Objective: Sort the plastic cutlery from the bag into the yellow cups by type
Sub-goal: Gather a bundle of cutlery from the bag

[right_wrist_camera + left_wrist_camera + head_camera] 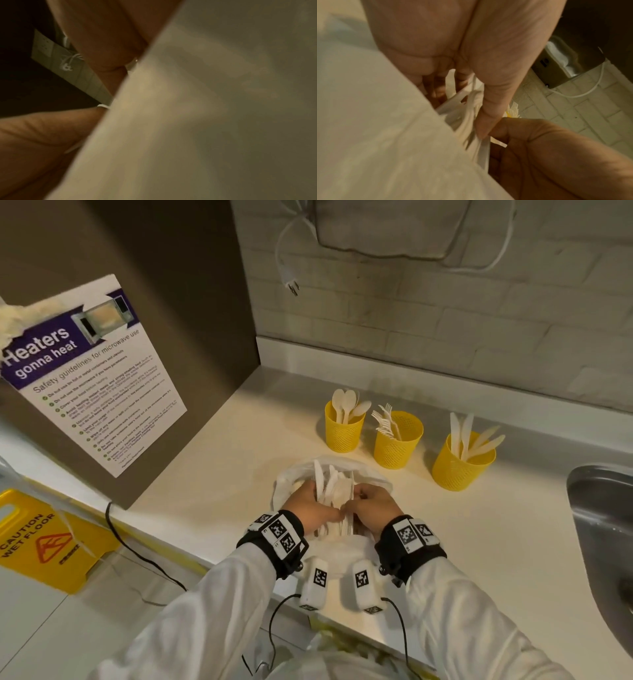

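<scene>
Cream counter [191, 501], sink [596, 508] right, wet-floor sign [44, 542] left

Perforated plastic cups [397, 445], steel sink [596, 508]

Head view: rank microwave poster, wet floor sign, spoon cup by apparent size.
1. Microwave poster.
2. Wet floor sign, partly cut off at the frame edge.
3. Spoon cup.
Nearness to the camera differs, so true sizes are unsure.

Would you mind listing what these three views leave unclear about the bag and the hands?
- Bag contents, head view: both hands cover the bundle, so remaining pieces cannot be counted.
- Right hand fingers, right wrist view: blurred bag plastic fills most of the picture.
- Left hand grip, left wrist view: blurred cutlery; only fork tines are recognisable.
- Sink, head view: cut off by the right edge.
</scene>
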